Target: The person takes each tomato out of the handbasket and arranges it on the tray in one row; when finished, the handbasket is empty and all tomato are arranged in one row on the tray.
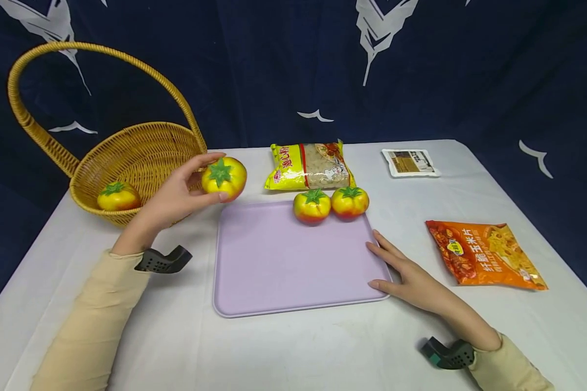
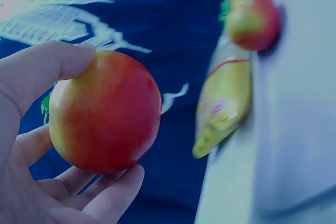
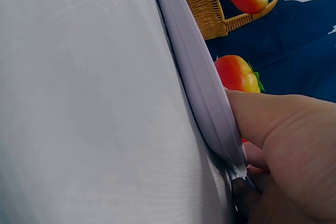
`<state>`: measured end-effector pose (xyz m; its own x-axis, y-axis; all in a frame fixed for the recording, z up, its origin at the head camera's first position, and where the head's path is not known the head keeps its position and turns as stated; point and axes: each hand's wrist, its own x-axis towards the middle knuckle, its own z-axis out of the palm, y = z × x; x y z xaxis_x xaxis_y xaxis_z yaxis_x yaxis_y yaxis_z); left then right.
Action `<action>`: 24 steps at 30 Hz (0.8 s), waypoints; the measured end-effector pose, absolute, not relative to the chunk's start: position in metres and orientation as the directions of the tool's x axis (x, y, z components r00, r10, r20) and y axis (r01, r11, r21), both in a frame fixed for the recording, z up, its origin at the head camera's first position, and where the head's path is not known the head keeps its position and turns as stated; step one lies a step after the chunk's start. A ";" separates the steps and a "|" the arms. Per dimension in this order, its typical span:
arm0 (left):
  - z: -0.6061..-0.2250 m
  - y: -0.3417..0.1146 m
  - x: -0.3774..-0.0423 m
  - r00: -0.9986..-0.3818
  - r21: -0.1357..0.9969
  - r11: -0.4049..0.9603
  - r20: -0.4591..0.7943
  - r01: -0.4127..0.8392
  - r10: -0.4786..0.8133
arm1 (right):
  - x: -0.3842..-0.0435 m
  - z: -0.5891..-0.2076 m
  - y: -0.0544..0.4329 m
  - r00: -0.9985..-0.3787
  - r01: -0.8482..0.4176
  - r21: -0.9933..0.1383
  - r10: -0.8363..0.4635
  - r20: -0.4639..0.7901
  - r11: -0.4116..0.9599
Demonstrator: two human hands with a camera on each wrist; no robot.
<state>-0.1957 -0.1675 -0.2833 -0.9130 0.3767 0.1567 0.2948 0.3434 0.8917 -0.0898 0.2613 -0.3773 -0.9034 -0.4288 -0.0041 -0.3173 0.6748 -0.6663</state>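
My left hand holds a red-and-yellow tomato with a green leafy top, between thumb and fingers. It is raised beside the wicker basket, near the back left corner of a lilac tray. The left wrist view shows the tomato's red underside with fingers around it. My right hand rests at the tray's right edge, thumb and fingertips over the rim. Two tomatoes, one and another, sit side by side at the tray's back edge. One more tomato lies in the basket.
A yellow noodle packet lies behind the tray. To the right are an orange snack bag and a small white-and-brown packet. The basket's tall handle arches up at the left. A dark blue curtain hangs behind the white table.
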 end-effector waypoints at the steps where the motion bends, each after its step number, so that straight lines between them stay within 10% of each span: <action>1: -0.287 -0.163 -0.197 -0.905 0.892 0.336 0.157 0.301 0.396 | -0.090 -0.377 0.261 -0.903 -0.319 -0.667 -0.430 -0.002 0.674; 24: -0.344 -0.111 -0.210 -0.818 0.838 0.396 0.099 0.375 0.566 | -0.090 -0.378 0.262 -0.899 -0.330 -0.674 -0.437 0.012 0.661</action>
<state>-0.2105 -0.1113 -0.3443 -0.8184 0.5660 0.0993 0.3753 0.3956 0.8382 -0.0899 0.2623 -0.3776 -0.8992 -0.4374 0.0117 -0.3304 0.6611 -0.6736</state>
